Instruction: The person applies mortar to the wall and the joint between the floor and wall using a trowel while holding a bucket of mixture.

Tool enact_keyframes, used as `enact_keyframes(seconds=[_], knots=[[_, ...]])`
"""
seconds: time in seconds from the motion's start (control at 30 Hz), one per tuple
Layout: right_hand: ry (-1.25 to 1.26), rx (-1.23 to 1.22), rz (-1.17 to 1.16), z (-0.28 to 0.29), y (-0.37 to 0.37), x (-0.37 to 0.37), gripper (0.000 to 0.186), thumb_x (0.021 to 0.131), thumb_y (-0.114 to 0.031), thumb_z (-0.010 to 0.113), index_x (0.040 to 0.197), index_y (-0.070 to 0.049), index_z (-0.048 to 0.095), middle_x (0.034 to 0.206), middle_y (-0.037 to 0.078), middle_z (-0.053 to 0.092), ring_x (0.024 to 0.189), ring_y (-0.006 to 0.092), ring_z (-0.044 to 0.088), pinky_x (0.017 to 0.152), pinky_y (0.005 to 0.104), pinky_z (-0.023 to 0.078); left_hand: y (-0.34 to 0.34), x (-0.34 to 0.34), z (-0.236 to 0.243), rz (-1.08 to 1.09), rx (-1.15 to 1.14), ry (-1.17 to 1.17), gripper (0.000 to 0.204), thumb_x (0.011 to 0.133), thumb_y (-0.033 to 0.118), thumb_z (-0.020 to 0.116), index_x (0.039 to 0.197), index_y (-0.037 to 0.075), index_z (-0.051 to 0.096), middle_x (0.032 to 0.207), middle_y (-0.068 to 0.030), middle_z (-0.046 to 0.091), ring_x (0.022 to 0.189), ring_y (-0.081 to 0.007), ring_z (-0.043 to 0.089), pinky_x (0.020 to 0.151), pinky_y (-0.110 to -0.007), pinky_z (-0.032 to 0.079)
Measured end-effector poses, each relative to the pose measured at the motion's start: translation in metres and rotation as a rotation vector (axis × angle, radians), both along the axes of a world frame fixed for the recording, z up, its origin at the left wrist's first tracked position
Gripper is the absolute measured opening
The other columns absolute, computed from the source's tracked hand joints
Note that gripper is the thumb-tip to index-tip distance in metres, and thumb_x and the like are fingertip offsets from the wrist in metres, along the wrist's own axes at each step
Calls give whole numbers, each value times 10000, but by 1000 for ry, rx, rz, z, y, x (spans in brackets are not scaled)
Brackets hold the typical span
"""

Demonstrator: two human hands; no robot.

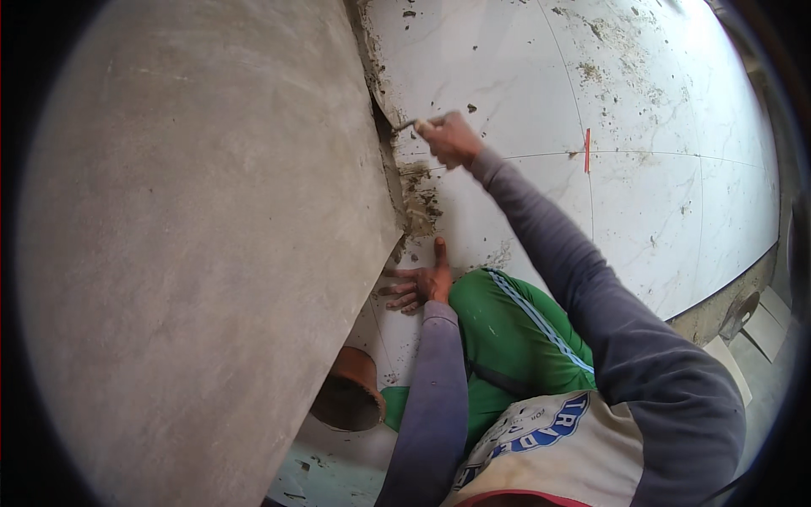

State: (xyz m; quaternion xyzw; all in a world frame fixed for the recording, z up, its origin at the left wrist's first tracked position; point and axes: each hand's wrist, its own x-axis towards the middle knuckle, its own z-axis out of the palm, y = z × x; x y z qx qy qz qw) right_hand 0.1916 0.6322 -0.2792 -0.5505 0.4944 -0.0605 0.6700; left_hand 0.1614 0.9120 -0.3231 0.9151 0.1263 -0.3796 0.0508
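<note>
My right hand (pixel 454 139) is closed round the handle of a trowel (pixel 405 125). Its bent metal shank and thin blade reach into the gap between the white tiled floor (pixel 507 76) and a grey plastered surface (pixel 220 211). Below it, near the corner of that surface, my left hand (pixel 420 283) has its fingers spread with nothing in them; whether it rests on the tile I cannot tell. Between my hands lies a patch of wet brownish mortar (pixel 420 207), smeared over the tile edge.
A reddish-brown round container (pixel 359 367) lies by the grey surface, partly hidden, its opening facing me. A thin red strip (pixel 587 150) lies on a tile joint at the right. Crumbs of mortar dot the tiles. Several cut tile pieces (pixel 764 325) lie at the far right.
</note>
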Motion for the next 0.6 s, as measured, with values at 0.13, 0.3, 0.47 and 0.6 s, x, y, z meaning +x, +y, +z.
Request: enact_keyframes(seconds=[0.13,0.3,0.47,0.6], knots=[[-103,-89,-167,15,81,-5,424,1024,-304,624,789,36,717,583,26,565,491,118,512,438,355,423,0,1,0,-2,71,-59,1673,608,1057,603,1669,66,-229,1715,-389,-130,1513,-674,-225,1226,-738,-34],[-145,-175,-202,24,45,-19,420,1013,-323,646,807,33,732,585,37,588,479,123,554,424,337,449,3,-2,-2,-27,105,-94,1685,583,1072,596,1677,78,-212,1717,-360,-188,1533,-665,-176,1223,-754,15],[-30,-152,-79,-1,-12,28,465,1026,-369,629,781,21,690,578,50,577,473,137,572,419,339,480,4,-1,-6,-10,55,-80,1698,567,1083,588,1677,69,-202,1713,-346,-209,1532,-674,-146,1221,-755,22],[-31,-269,-38,4,63,-10,419,1052,-374,621,932,-5,780,536,17,545,424,121,526,397,322,452,5,0,-5,-25,99,-67,1713,555,1097,569,1668,63,-223,1707,-358,-203,1519,-687,-166,1215,-761,25]])
